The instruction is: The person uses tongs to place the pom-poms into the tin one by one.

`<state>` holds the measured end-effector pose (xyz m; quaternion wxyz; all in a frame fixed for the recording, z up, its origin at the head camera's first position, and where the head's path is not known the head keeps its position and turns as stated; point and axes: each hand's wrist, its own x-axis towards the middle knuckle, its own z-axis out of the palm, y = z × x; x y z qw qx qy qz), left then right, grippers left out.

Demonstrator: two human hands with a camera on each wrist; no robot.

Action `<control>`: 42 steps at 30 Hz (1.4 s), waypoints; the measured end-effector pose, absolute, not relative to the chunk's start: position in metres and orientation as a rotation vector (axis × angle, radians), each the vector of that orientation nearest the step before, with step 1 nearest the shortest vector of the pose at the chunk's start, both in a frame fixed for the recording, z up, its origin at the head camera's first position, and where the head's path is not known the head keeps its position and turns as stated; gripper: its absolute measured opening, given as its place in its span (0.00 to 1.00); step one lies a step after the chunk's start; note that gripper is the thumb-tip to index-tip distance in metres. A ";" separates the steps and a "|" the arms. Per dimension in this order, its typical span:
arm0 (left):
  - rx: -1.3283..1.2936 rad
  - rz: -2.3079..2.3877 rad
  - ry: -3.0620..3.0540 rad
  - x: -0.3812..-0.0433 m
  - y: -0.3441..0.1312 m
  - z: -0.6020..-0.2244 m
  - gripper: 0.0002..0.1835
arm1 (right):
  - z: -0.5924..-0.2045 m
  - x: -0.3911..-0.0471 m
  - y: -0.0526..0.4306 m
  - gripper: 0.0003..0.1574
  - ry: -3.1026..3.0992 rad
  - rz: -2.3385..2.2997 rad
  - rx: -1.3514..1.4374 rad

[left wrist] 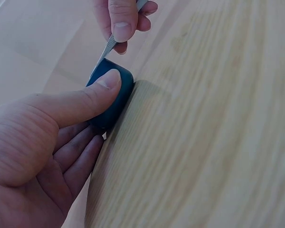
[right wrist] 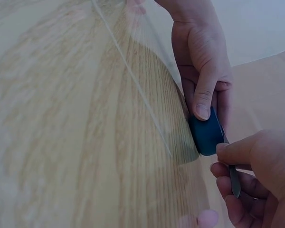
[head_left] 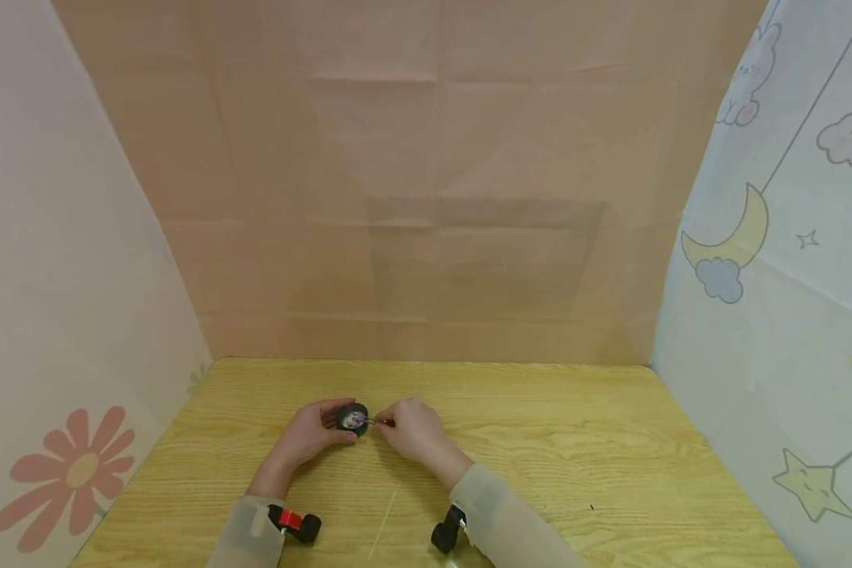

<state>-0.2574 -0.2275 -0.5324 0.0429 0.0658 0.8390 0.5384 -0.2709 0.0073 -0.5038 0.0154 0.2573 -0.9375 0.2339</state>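
Observation:
Around a small dark round container (head_left: 344,426), low over the wooden table, curl the fingers and thumb of my left hand (head_left: 307,436). Its upper face carries a pale, purple-flecked pattern in the head view; from the left wrist its side (left wrist: 115,105) looks dark blue with rounded edges, my thumb pressed along it. To the right, my right hand (head_left: 415,430) pinches metal tweezers (head_left: 371,420) between thumb and fingers. Their tips lie over the container's patterned face. The right wrist view shows the tweezers' back end (right wrist: 234,183) sticking out below my thumb.
The wood-grain table (head_left: 554,442) spreads to both sides, with a tiny dark speck (head_left: 592,507) on its right part. A tan sheet (head_left: 426,181) stands behind; printed white sheets (head_left: 774,339) flank both sides. Each wrist wears a small black camera (head_left: 446,536).

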 end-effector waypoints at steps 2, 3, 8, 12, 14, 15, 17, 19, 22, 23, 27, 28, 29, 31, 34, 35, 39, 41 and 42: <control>0.208 1.645 2.568 -0.258 -0.227 -0.532 0.36 | -0.504 -0.272 0.008 0.10 -2.915 0.731 0.800; 0.209 1.641 2.569 -0.258 -0.227 -0.533 0.36 | -0.504 -0.272 0.009 0.10 -2.915 0.735 0.799; 0.222 1.643 2.565 -0.259 -0.227 -0.533 0.36 | -0.502 -0.271 0.013 0.11 -2.906 0.793 0.795; 0.230 1.635 2.571 -0.260 -0.228 -0.533 0.36 | -0.500 -0.269 0.017 0.13 -2.904 0.852 0.793; 0.218 1.630 2.575 -0.260 -0.228 -0.533 0.36 | -0.499 -0.267 0.020 0.13 -2.909 0.883 0.784; 0.214 1.629 2.575 -0.259 -0.228 -0.532 0.36 | -0.498 -0.266 0.021 0.14 -2.911 0.894 0.778; 0.216 1.622 2.580 -0.259 -0.228 -0.531 0.36 | -0.497 -0.264 0.024 0.14 -2.909 0.926 0.770; 0.216 1.623 2.579 -0.258 -0.229 -0.531 0.37 | -0.497 -0.262 0.028 0.14 -2.903 0.956 0.761; 0.225 1.618 2.581 -0.257 -0.229 -0.531 0.37 | -0.497 -0.259 0.034 0.15 -2.897 1.013 0.747; 0.222 1.619 2.581 -0.257 -0.229 -0.532 0.37 | -0.497 -0.258 0.037 0.15 -2.898 1.041 0.742; 0.201 1.621 2.579 -0.256 -0.229 -0.532 0.36 | -0.498 -0.255 0.047 0.16 -2.899 1.135 0.712; 0.207 1.616 2.585 -0.256 -0.229 -0.532 0.37 | -0.498 -0.255 0.050 0.16 -2.895 1.135 0.707; 0.216 1.616 2.587 -0.257 -0.230 -0.533 0.37 | -0.498 -0.255 0.053 0.16 -2.891 1.135 0.706; 0.218 1.618 2.589 -0.257 -0.230 -0.533 0.37 | -0.498 -0.256 0.059 0.15 -2.880 1.096 0.699; 0.219 1.619 2.592 -0.257 -0.230 -0.533 0.37 | -0.499 -0.257 0.068 0.15 -2.870 1.054 0.700; 0.226 1.614 2.597 -0.257 -0.230 -0.533 0.37 | -0.499 -0.258 0.072 0.15 -2.870 1.049 0.701; 0.228 1.613 2.593 -0.258 -0.230 -0.533 0.37 | -0.502 -0.259 0.084 0.15 -2.870 1.023 0.719; 0.231 1.618 2.589 -0.258 -0.230 -0.532 0.37 | -0.503 -0.260 0.090 0.15 -2.865 0.993 0.735; 0.222 1.625 2.582 -0.257 -0.230 -0.532 0.37 | -0.503 -0.261 0.093 0.15 -2.861 0.985 0.746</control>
